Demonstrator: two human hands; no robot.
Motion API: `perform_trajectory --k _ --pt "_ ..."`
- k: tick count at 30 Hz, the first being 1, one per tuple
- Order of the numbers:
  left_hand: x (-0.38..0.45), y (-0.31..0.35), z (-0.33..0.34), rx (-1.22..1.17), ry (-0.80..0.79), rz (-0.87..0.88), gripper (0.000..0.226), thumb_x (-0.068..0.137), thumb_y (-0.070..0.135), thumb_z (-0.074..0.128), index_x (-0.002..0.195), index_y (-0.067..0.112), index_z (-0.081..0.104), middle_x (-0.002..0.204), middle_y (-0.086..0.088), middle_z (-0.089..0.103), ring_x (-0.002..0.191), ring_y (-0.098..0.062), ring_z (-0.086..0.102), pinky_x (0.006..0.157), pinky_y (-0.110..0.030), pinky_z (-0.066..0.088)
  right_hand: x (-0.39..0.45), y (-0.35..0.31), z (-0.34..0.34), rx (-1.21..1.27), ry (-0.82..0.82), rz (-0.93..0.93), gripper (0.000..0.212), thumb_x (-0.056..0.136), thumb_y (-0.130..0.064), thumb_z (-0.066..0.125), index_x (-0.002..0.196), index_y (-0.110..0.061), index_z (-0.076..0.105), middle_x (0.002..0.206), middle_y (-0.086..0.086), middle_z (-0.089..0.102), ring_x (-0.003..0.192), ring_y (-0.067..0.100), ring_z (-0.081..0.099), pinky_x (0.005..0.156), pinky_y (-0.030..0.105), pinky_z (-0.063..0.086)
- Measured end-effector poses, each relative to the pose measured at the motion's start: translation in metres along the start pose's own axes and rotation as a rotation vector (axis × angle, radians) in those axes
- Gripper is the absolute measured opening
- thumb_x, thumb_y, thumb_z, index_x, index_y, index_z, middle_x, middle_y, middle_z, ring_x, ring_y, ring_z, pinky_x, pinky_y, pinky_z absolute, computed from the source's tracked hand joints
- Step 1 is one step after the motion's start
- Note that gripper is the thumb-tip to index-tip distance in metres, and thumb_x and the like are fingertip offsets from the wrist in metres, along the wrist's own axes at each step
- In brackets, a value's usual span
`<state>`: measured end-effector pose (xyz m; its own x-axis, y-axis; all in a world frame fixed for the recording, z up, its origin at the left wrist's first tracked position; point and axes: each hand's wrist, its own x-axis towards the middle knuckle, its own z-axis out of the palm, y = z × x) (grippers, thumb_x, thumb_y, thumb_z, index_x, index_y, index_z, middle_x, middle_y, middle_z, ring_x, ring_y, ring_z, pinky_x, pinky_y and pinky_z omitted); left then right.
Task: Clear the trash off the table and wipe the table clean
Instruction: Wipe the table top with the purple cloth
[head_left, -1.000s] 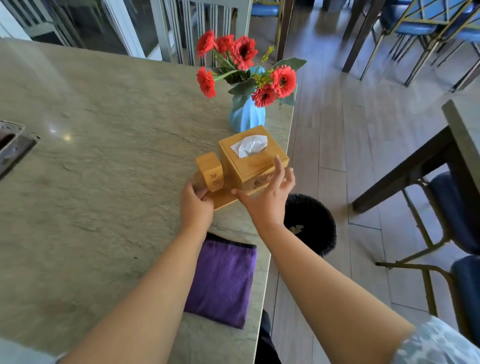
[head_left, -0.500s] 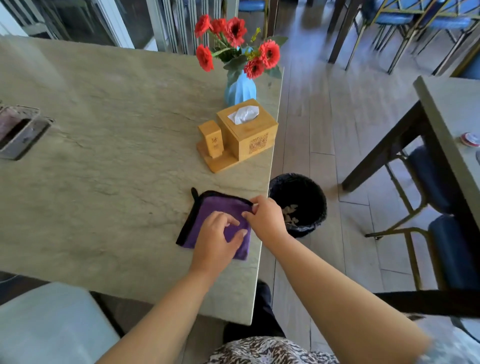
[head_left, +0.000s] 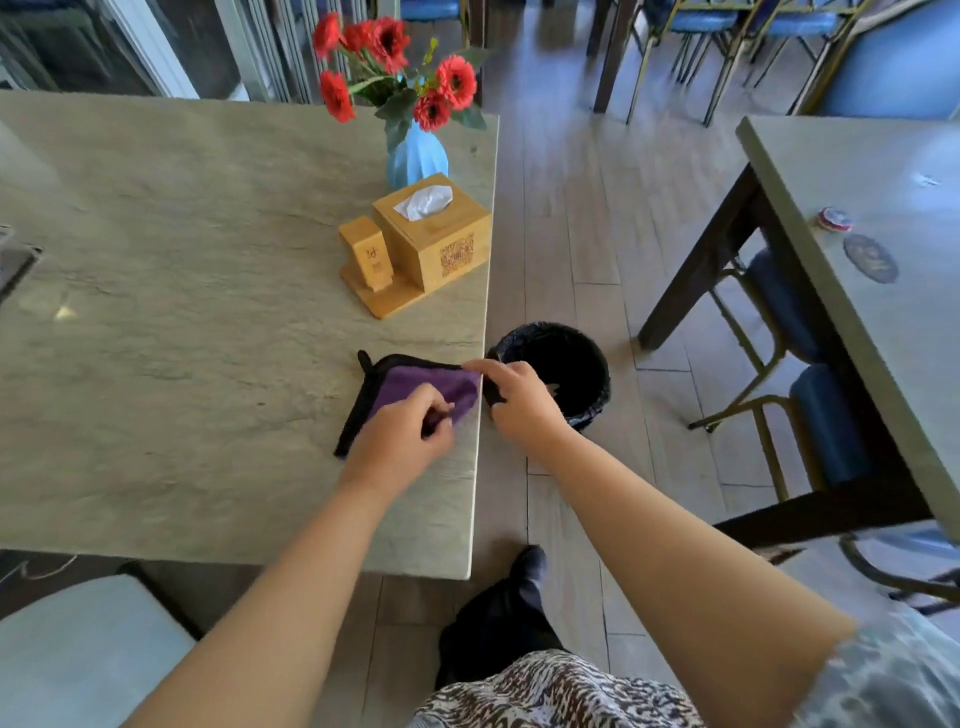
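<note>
Cloth half hidden under both hands.

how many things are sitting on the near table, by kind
cloth: 1, the purple cloth, gripped by the left hand and right hand
wooden tissue box holder: 1
blue vase of red flowers: 1
total: 3

The single head-worn camera looked forward and steeply down from above. It sat close over the desk edge, floor beyond.
</note>
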<state>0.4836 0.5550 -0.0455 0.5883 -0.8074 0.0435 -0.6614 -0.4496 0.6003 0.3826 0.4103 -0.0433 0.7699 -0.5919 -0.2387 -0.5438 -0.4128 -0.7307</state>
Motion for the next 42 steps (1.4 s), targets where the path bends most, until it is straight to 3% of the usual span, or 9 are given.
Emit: perform_trajectory --k 3,5,9,13,20,26,35,40,42 --pt "0.021 0.032 -0.022 -0.1 -0.106 0.054 0.006 0.088 0.018 0.061 0.092 0.018 0.057 0.08 0.005 0.062 0.071 -0.015 0.057 0.063 -0.027 0.04 -0.011 0.017 -0.012 -0.093 0.005 -0.076 0.057 0.084 -0.006 0.062 0.132 -0.037 0.054 0.149 0.01 0.029 0.134 0.034 0.026 0.11 0.044 0.025" --pt "0.034 0.056 -0.028 -0.157 -0.189 0.094 0.006 0.09 0.018 0.059 0.09 0.022 0.054 0.078 0.007 0.061 0.069 -0.008 0.054 0.063 -0.022 0.04 -0.017 0.026 -0.025 -0.055 0.104 -0.095 0.045 0.081 -0.015 0.072 0.124 -0.025 0.063 0.151 0.011 0.03 0.136 0.036 0.027 0.112 0.047 0.025" --pt "0.06 0.101 -0.015 -0.314 -0.178 0.13 0.006 0.09 0.019 0.059 0.089 0.023 0.056 0.078 0.012 0.061 0.069 -0.003 0.054 0.068 -0.023 0.04 -0.037 0.039 -0.073 0.224 0.322 0.025 0.03 0.079 -0.018 0.075 0.107 -0.009 0.069 0.13 0.004 0.058 0.12 0.023 0.053 0.104 0.036 0.04" --pt "0.083 0.154 0.018 -0.508 -0.124 0.126 0.004 0.086 0.027 0.064 0.085 0.028 0.06 0.084 0.007 0.068 0.078 -0.007 0.061 0.076 -0.025 0.045 -0.065 0.062 -0.136 0.387 0.455 0.118 0.02 0.076 -0.026 0.076 0.088 -0.013 0.065 0.083 0.006 0.069 0.082 0.023 0.064 0.08 0.046 0.053" --pt "0.101 0.288 0.1 -0.815 -0.387 0.187 0.044 0.071 0.002 0.08 0.104 0.024 0.06 0.095 0.0 0.071 0.082 -0.004 0.066 0.078 -0.018 0.053 -0.124 0.137 -0.256 0.413 0.738 0.17 0.018 0.071 -0.024 0.077 0.078 -0.016 0.063 0.072 0.007 0.066 0.066 0.013 0.056 0.068 0.04 0.051" --pt "0.101 0.391 0.189 -0.972 -0.424 0.125 0.008 0.087 0.014 0.068 0.085 0.022 0.067 0.076 0.008 0.07 0.07 -0.008 0.06 0.061 -0.027 0.049 -0.177 0.216 -0.335 0.417 0.885 0.206 0.012 0.076 -0.026 0.075 0.079 -0.024 0.063 0.075 -0.005 0.067 0.072 0.013 0.059 0.073 0.04 0.05" --pt "0.108 0.467 0.265 -0.835 -0.434 0.221 0.02 0.085 0.055 0.053 0.078 0.036 0.052 0.069 0.003 0.051 0.065 -0.018 0.046 0.063 -0.039 0.039 -0.2 0.289 -0.391 0.362 1.019 0.27 0.01 0.086 -0.024 0.067 0.093 -0.023 0.06 0.085 -0.01 0.064 0.082 0.009 0.057 0.07 0.017 0.042" --pt "0.142 0.479 0.286 -0.709 -0.363 0.275 0.015 0.099 0.034 0.047 0.087 0.024 0.048 0.066 0.0 0.041 0.051 -0.004 0.036 0.05 -0.018 0.035 -0.165 0.308 -0.409 0.357 1.05 0.272 0.01 0.086 -0.021 0.067 0.092 -0.024 0.06 0.086 -0.01 0.065 0.082 0.007 0.057 0.068 0.009 0.038" --pt "0.167 0.48 0.297 -0.763 -0.382 0.227 0.015 0.098 0.033 0.05 0.086 0.026 0.051 0.063 0.004 0.042 0.05 -0.004 0.037 0.047 -0.021 0.035 -0.142 0.315 -0.418 0.37 1.062 0.28 0.01 0.086 -0.021 0.067 0.092 -0.023 0.06 0.084 -0.01 0.064 0.08 0.007 0.056 0.068 0.008 0.038"
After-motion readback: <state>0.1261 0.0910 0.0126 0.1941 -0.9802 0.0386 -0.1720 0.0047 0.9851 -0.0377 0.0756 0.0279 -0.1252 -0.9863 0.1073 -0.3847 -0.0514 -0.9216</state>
